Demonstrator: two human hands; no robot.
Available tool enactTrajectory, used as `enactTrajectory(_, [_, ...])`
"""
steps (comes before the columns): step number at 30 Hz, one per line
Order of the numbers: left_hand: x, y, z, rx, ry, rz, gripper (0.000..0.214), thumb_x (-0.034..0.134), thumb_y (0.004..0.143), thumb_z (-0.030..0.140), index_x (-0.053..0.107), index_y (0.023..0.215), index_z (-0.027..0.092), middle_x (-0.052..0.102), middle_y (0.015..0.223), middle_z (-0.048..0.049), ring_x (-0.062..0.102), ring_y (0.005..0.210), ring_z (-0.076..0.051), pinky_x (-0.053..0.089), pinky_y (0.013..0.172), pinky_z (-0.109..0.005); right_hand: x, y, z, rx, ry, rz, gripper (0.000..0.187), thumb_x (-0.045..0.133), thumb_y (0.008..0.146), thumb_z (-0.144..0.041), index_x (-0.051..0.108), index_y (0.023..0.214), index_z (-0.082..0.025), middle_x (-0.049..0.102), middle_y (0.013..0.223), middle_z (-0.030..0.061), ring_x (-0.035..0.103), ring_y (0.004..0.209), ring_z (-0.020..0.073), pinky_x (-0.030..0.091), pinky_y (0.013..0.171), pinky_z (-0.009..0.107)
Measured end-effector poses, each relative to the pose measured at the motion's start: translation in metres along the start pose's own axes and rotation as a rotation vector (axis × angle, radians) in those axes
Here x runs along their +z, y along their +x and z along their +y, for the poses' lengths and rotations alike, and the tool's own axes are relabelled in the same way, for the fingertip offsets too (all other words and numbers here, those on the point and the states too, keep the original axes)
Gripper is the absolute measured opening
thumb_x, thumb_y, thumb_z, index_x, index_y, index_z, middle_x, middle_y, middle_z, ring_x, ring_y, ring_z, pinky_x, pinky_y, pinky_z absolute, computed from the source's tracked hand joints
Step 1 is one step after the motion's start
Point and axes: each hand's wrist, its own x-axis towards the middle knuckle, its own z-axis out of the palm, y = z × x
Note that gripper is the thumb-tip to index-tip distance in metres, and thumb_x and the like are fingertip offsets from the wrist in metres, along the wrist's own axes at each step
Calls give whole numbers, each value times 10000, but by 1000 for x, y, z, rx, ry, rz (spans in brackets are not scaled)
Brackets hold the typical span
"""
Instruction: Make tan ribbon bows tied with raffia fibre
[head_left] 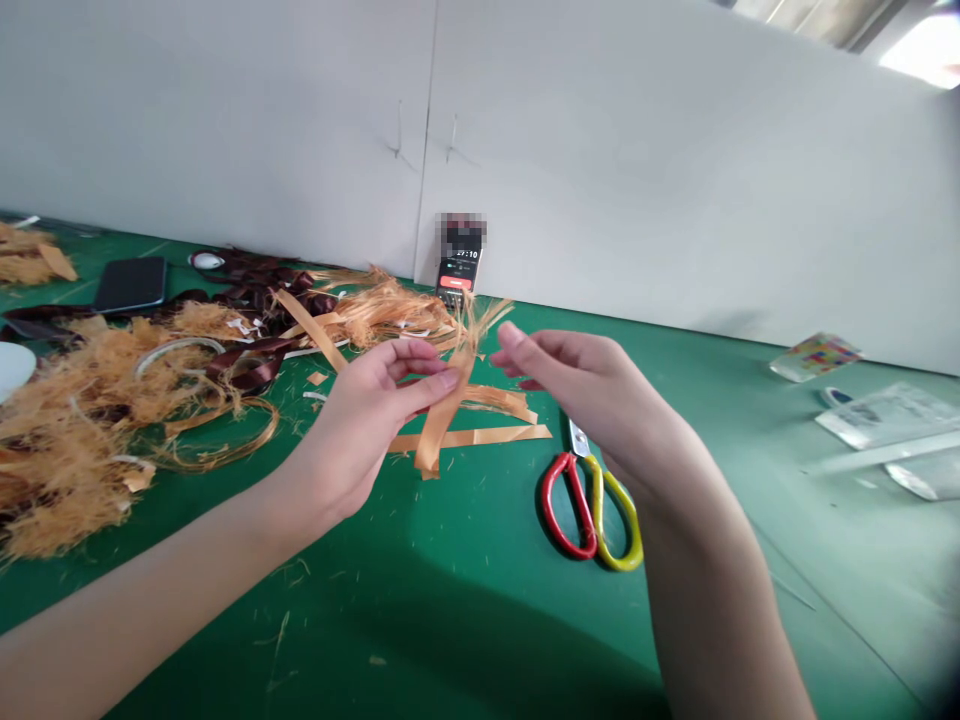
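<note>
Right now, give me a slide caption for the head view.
Left hand pinches a frayed orange ribbon, right hand close by; scissors lie on the green table.

Workshop: scissors, frayed ribbon

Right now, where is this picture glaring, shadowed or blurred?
Head view: top-right glare; broad shadow across the near green table; blocky pixels cover part of the phone; clear packets at right look soft; orange ribbon in the left hand looks clearer.

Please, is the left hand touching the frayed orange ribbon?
Touching. The head view shows the left hand pinching the frayed orange ribbon, with no visible gap.
</note>
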Motion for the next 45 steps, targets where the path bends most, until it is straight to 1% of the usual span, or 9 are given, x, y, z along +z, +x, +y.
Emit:
enactTrajectory(3, [0,-2,-1,8,14,-27,220,780,719,225,608,852,191,617,868,7,615,931,-158,475,841,-282,4,-1,-3,-22,20,-146,281,735,732,-485,704,722,-206,695,768,26,615,759,176,448,690,316])
enactTrajectory(8, [2,-2,-3,3,28,-36,229,771,724,227,624,897,198,629,937,-14,606,974,-182,473,859,-310,8,0,-3,-64,51,-176,165,716,767,-356,697,692,-211,686,749,3,599,749,148,446,706,297])
enactTrajectory(11, [3,-2,-3,10,56,-66,232,754,753,345,667,926,218,651,996,-33,598,1012,-208,460,882,-332,8,0,-1,-71,75,-240,109,679,788,-290,684,715,-209,670,754,-1,594,756,146,441,692,294])
enactTrajectory(19, [0,-3,-1,17,48,-143,177,734,778,386,696,773,213,657,821,3,614,839,-156,476,835,-299,7,-1,-3,49,239,-358,88,759,696,-246,693,697,-187,648,642,-19,585,640,106,470,641,255])
enactTrajectory(24, [0,-4,-1,1,27,-156,168,730,780,382,716,789,215,694,868,-17,637,888,-185,488,875,-333,4,0,-6,111,314,-302,179,836,590,-227,665,620,-182,647,587,-12,600,602,113,494,625,265])
enactTrajectory(30, [-1,-3,-3,-4,78,-154,213,732,769,422,719,784,210,713,885,-39,648,936,-223,490,887,-361,4,0,-5,123,285,-294,235,814,606,-188,590,536,-183,640,554,-15,598,585,112,478,596,259])
enactTrajectory(34, [-1,-3,-2,15,75,-160,147,754,762,358,737,805,219,726,891,-25,659,937,-202,496,895,-329,5,1,-3,94,249,-281,229,818,622,-237,600,575,-186,645,588,-16,594,607,112,490,638,274])
enactTrajectory(40, [-3,-1,-2,64,150,-166,117,745,770,334,758,829,234,736,916,-33,652,976,-220,495,898,-343,4,4,1,26,190,-229,272,817,647,-347,666,810,-191,698,806,21,641,799,157,488,752,313])
enactTrajectory(45, [-4,-1,-1,32,182,-165,112,741,768,312,765,856,248,741,975,-37,632,1055,-248,480,920,-364,7,6,5,-11,193,-227,237,804,665,-339,637,704,-175,649,701,-13,577,691,112,448,673,270])
